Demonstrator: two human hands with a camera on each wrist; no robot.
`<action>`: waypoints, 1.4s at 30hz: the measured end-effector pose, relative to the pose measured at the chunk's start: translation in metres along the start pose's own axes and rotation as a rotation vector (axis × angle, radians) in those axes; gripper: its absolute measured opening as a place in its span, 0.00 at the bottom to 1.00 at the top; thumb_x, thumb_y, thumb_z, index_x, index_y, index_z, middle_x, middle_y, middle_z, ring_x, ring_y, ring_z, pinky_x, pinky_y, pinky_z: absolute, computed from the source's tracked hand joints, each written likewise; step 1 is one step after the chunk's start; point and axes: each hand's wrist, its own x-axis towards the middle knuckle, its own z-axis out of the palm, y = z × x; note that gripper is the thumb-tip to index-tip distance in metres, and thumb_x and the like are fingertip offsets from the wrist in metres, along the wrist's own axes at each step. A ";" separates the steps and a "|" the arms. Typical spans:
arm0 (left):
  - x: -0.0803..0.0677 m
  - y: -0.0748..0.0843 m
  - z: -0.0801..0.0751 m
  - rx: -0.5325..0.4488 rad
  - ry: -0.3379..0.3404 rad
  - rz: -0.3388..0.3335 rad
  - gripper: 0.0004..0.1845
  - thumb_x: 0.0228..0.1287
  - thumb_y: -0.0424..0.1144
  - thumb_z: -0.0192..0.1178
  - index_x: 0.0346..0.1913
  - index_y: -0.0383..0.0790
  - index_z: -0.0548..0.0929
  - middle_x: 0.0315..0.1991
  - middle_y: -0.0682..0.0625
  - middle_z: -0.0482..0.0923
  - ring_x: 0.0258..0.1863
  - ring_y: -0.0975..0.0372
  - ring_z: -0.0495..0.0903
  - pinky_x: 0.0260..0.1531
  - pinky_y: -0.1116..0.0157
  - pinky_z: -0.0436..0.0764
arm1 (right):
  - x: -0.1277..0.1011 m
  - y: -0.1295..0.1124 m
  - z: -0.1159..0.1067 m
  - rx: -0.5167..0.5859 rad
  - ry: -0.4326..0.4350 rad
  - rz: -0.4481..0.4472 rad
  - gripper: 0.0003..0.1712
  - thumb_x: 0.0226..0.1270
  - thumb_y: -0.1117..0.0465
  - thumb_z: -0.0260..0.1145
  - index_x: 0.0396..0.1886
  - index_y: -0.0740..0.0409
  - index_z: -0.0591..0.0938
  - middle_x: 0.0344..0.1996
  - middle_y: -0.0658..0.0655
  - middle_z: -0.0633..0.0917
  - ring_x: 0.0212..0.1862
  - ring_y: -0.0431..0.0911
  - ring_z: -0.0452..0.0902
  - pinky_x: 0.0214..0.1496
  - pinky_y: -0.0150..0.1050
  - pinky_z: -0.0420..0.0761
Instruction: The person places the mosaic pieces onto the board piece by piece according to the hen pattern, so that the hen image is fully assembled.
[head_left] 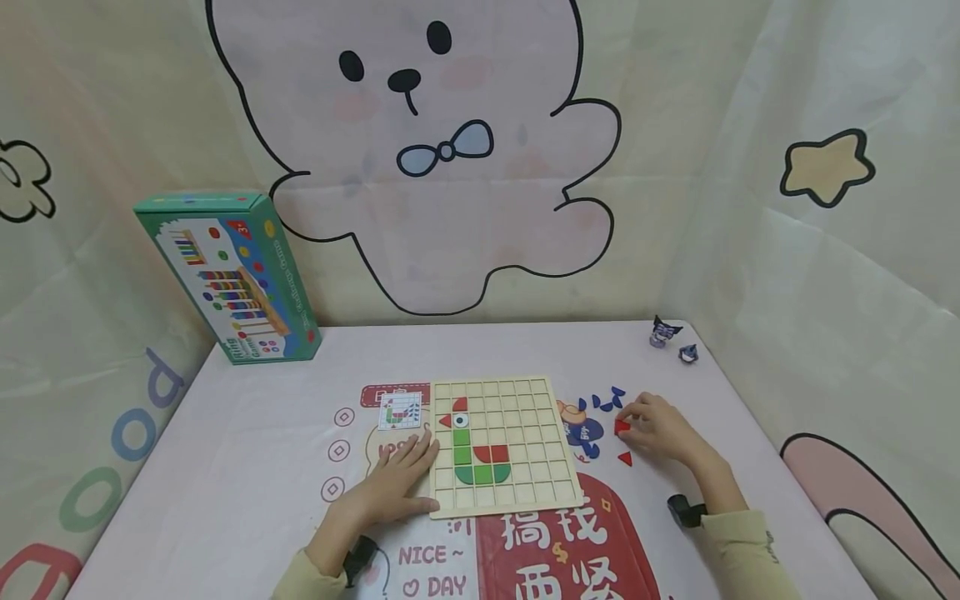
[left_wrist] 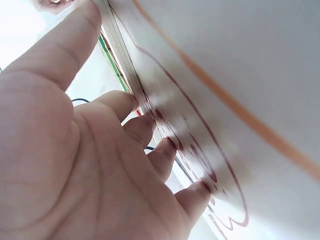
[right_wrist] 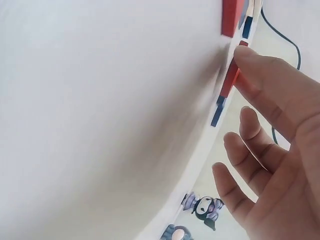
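A wooden grid board (head_left: 525,467) lies at the table's middle with green and red pieces (head_left: 480,462) set in its left columns. My left hand (head_left: 397,483) lies flat on the table, its straight fingers (left_wrist: 125,102) against the board's left edge (left_wrist: 122,55). My right hand (head_left: 660,427) is to the right of the board. One fingertip (right_wrist: 250,60) touches a red piece (head_left: 621,427) on the table, while the other fingers hang loose and hold nothing. A second red triangle (head_left: 625,457) lies just in front of that hand, and small blue pieces (head_left: 603,402) lie behind it.
A small pattern card (head_left: 399,411) lies at the board's upper left corner. A green toy box (head_left: 228,275) leans at the back left. Two small figurines (head_left: 663,332) stand at the back right. Printed fabric walls close in the table on three sides.
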 end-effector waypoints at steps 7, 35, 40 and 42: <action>0.001 -0.001 0.001 0.008 0.004 0.000 0.49 0.53 0.65 0.56 0.73 0.47 0.50 0.75 0.50 0.41 0.73 0.52 0.40 0.68 0.43 0.38 | 0.001 -0.023 -0.003 -0.010 0.008 -0.053 0.12 0.51 0.55 0.72 0.37 0.50 0.84 0.35 0.52 0.77 0.41 0.48 0.72 0.41 0.43 0.78; -0.001 0.001 0.000 -0.014 0.000 0.001 0.48 0.54 0.62 0.58 0.73 0.46 0.51 0.74 0.49 0.41 0.73 0.51 0.40 0.68 0.43 0.37 | 0.017 -0.111 0.017 -0.075 0.052 -0.305 0.13 0.49 0.51 0.73 0.36 0.48 0.86 0.30 0.47 0.77 0.31 0.38 0.62 0.33 0.33 0.66; -0.001 0.002 -0.001 -0.011 -0.002 0.003 0.48 0.54 0.62 0.58 0.73 0.46 0.51 0.74 0.49 0.41 0.73 0.51 0.40 0.68 0.43 0.37 | 0.018 -0.122 0.025 -0.064 0.045 -0.298 0.13 0.49 0.49 0.74 0.35 0.46 0.86 0.29 0.46 0.75 0.30 0.38 0.61 0.33 0.33 0.65; -0.001 0.001 -0.001 -0.010 -0.003 0.002 0.48 0.54 0.62 0.58 0.73 0.46 0.51 0.74 0.49 0.41 0.73 0.51 0.40 0.68 0.43 0.36 | 0.019 -0.126 0.029 -0.060 0.044 -0.293 0.13 0.48 0.49 0.74 0.34 0.46 0.87 0.28 0.46 0.75 0.31 0.38 0.61 0.33 0.32 0.65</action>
